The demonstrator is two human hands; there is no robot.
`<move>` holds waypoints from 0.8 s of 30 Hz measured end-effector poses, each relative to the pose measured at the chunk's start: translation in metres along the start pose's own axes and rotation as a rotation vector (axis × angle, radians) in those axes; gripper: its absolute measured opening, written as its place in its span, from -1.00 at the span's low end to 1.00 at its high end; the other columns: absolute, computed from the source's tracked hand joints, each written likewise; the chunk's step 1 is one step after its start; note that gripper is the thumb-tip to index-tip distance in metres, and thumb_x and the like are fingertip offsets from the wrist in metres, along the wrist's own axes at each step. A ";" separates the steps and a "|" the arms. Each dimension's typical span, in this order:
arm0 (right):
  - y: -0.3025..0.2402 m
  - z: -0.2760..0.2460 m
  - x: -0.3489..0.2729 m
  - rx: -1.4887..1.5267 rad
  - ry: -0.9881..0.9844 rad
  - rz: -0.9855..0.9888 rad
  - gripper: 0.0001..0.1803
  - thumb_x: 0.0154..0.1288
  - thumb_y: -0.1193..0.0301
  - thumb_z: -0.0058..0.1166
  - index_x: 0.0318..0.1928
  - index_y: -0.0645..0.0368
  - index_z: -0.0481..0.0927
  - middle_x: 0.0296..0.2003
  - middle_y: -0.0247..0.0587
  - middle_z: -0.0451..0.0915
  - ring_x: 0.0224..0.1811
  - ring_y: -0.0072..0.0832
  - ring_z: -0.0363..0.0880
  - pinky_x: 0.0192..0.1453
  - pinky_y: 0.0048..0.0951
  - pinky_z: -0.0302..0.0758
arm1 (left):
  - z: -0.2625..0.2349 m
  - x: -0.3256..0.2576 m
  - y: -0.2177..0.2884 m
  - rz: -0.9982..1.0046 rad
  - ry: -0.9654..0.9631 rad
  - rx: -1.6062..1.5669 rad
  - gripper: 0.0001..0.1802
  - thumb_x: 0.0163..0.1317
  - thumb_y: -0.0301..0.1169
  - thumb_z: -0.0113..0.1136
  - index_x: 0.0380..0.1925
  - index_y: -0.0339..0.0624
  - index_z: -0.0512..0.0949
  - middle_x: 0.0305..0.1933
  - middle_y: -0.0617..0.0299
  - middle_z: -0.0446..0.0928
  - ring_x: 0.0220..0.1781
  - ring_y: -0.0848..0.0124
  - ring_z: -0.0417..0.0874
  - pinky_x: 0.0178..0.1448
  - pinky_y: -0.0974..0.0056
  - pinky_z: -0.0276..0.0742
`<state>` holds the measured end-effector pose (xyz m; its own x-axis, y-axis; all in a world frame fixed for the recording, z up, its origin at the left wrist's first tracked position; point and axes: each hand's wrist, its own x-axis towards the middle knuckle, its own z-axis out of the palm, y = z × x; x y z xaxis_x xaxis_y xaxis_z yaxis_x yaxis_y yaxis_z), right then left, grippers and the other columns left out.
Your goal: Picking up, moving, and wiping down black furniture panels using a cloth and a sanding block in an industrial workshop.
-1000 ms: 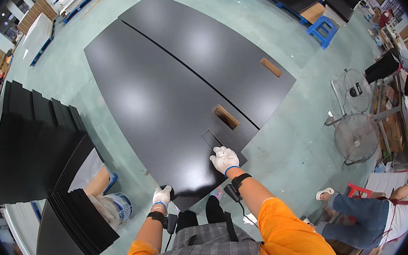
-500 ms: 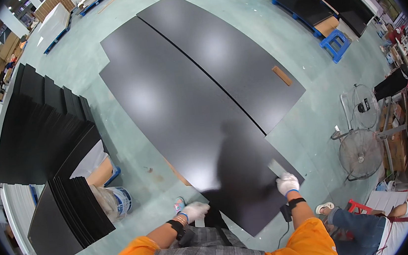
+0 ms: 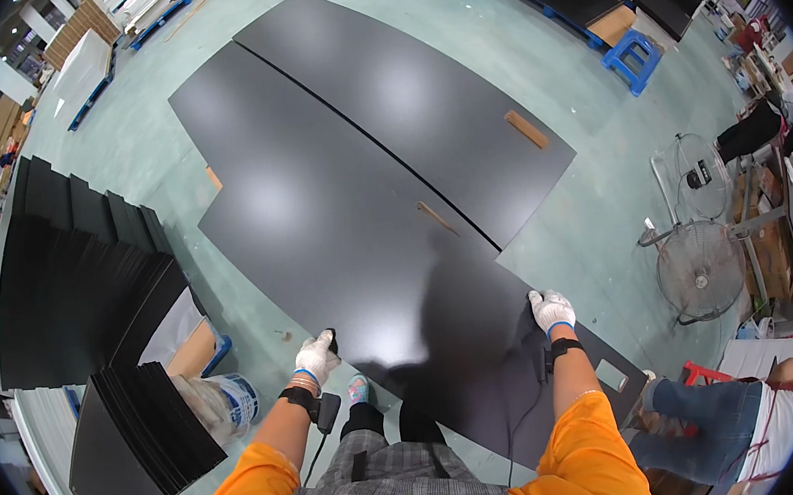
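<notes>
A large black panel stretches away from me over the green floor, its near edge at my waist. My left hand, in a white glove, grips that near edge at its left corner. My right hand, also gloved, grips the same edge at the right corner. A second long black panel lies alongside it on the right, with a thin seam between them. Another dark panel piece with a small cut-out lies under my right arm.
Two wooden blocks lie on the panels. Stacks of black panels stand at the left, a white bucket beside them. Two floor fans and a blue stool are on the right. A person sits at lower right.
My hands have spread from close together at the panel's near end to its two corners. The view has shifted back, and the near edge now sits at my waist.
</notes>
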<state>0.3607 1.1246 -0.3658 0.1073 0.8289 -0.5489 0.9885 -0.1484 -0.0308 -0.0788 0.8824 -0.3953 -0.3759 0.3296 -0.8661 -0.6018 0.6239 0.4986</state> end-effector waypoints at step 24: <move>0.004 -0.012 -0.373 0.253 0.618 0.085 -0.53 0.18 -0.08 0.08 -0.46 0.08 0.68 -0.45 -0.14 0.63 -0.30 -0.18 0.61 -0.12 -0.21 0.51 | -0.068 0.031 0.025 -0.133 -0.255 0.016 0.07 0.12 0.52 -0.39 0.38 -0.10 0.17 0.49 0.19 0.12 0.50 0.13 0.08 0.54 0.04 -0.12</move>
<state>0.3262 0.8215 -0.1515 0.2994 0.9540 0.0184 0.9263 -0.2860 -0.2452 -0.1536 0.8596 -0.4070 -0.1041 0.4103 -0.9060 -0.6222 0.6838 0.3811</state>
